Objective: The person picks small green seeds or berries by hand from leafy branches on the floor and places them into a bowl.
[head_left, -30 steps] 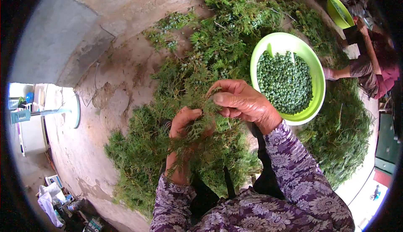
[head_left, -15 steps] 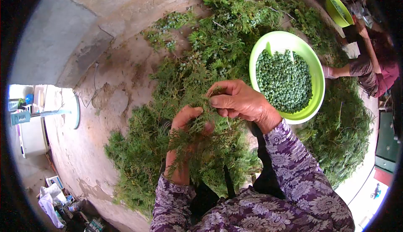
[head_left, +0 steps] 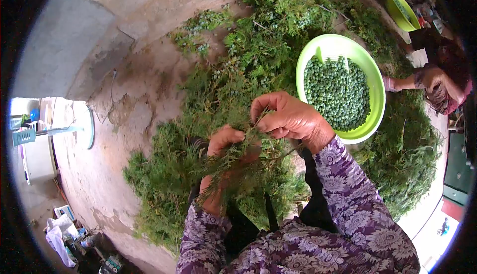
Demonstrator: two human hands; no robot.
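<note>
A feathery green conifer branch (head_left: 236,172) hangs over my left forearm and lap. My left hand (head_left: 226,142) is closed around it, with its fingers partly covered by the foliage. Just right of it, my right hand (head_left: 292,117) has thumb and fingers pinched at the tip of a sprig; any berry between them is too small to make out. Close beside my right hand stands a lime-green basin (head_left: 376,110) with many round green berries (head_left: 335,93) inside.
Cut conifer branches (head_left: 268,40) cover the floor ahead and around my legs, some bearing pale berries. Another heap (head_left: 397,170) lies to the right. At the far right a person (head_left: 442,83) sits near a second green basin (head_left: 401,11). A concrete block (head_left: 64,40) stands at left.
My right hand has shifted slightly right, and the branch has turned a little in my hands. The other person's hand has left the second basin and lowered.
</note>
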